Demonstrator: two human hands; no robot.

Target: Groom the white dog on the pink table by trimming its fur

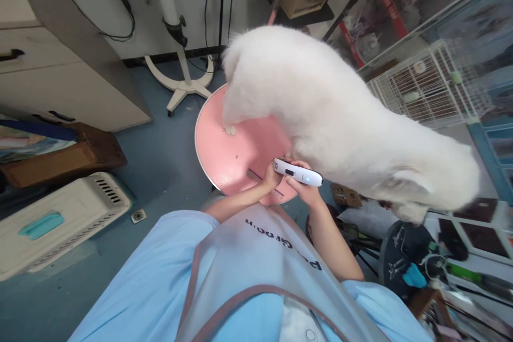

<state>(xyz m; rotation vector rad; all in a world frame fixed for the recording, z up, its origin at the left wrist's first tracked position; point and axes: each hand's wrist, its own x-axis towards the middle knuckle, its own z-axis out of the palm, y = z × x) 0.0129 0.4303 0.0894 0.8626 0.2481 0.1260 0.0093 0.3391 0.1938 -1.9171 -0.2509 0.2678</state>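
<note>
A white dog point(344, 101) stands on a round pink grooming table point(212, 144), its head toward the right. In my right hand point(306, 191) is a white pet clipper point(302, 172) with a black switch and a lit blue light. The clipper's head end points left, close to my left hand point(272, 175). My left fingers are closed at the dog's front paw point(289, 154), which the clipper partly hides. Beneath my left wrist lies a comb point(277, 193) on the tabletop, mostly covered by my arm. Small dark bits of hair dot the pink surface.
To the right, a dark round tray point(401, 251) holds scissors and tools. Behind the dog stands a white wire cage point(425, 85). A wheeled white stand point(184, 85) is behind the table. At left are a pet carrier point(68, 224) and a cabinet point(72, 80).
</note>
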